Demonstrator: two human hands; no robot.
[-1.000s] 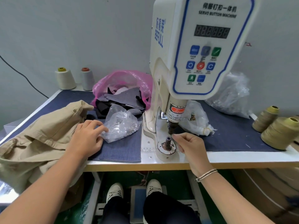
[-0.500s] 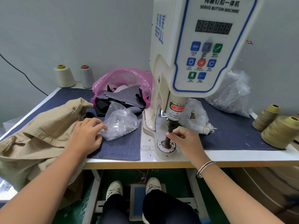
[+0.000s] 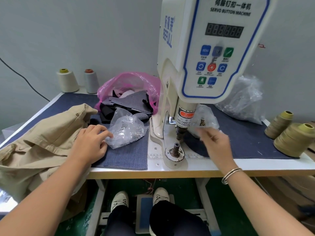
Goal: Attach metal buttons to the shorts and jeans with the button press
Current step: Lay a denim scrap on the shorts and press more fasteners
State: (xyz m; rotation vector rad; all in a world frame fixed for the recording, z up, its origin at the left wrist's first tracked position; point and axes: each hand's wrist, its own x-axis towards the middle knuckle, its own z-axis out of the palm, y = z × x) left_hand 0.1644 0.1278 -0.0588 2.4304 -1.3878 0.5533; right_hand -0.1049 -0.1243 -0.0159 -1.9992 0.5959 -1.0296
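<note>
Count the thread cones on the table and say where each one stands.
4. A cream cone and a grey cone stand at the far left against the wall; two olive cones stand at the right edge. More may sit hidden behind the machine.

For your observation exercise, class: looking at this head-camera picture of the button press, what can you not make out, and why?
- Right hand, head view: motion blur hides whether its fingers hold anything.
- Clear bag by the left hand: contents too small to identify.
- Khaki garment: cut off by the left edge and draped over the table's edge.
- Display on the press: no digits readable.
- Pedal: partly hidden by the knees.
</note>
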